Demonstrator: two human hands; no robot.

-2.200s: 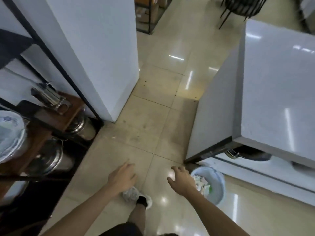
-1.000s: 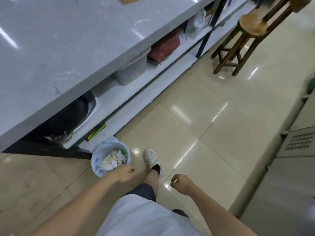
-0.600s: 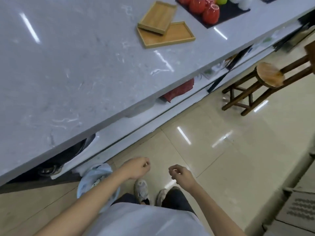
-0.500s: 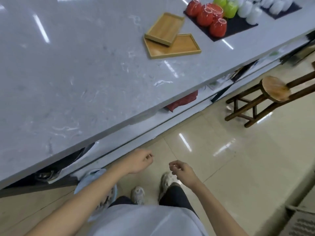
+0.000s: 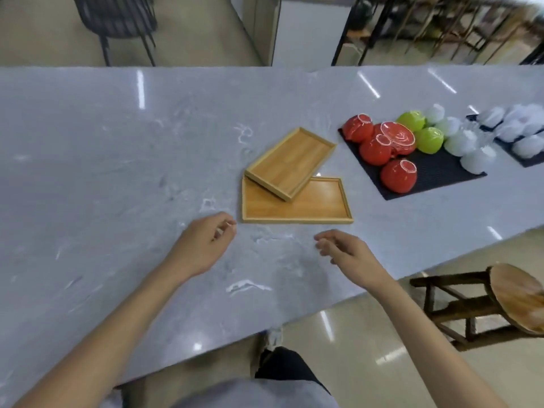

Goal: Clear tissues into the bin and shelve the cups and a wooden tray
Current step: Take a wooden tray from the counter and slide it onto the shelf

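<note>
Wooden trays (image 5: 297,201) untouched (two, overlapping); left hand (image 5: 203,245) loosely curled, right hand (image 5: 347,251) half-open, both empty.

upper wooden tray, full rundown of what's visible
The upper wooden tray is a light-wood rectangle with a low raised rim, empty. It lies skewed, its near end resting on the larger lower tray and its far end reaching toward the grey marbled counter. Neither hand touches it.

Grey marble counter (image 5: 117,160), glossy beige tile floor (image 5: 368,334), wooden stool (image 5: 500,301).
</note>
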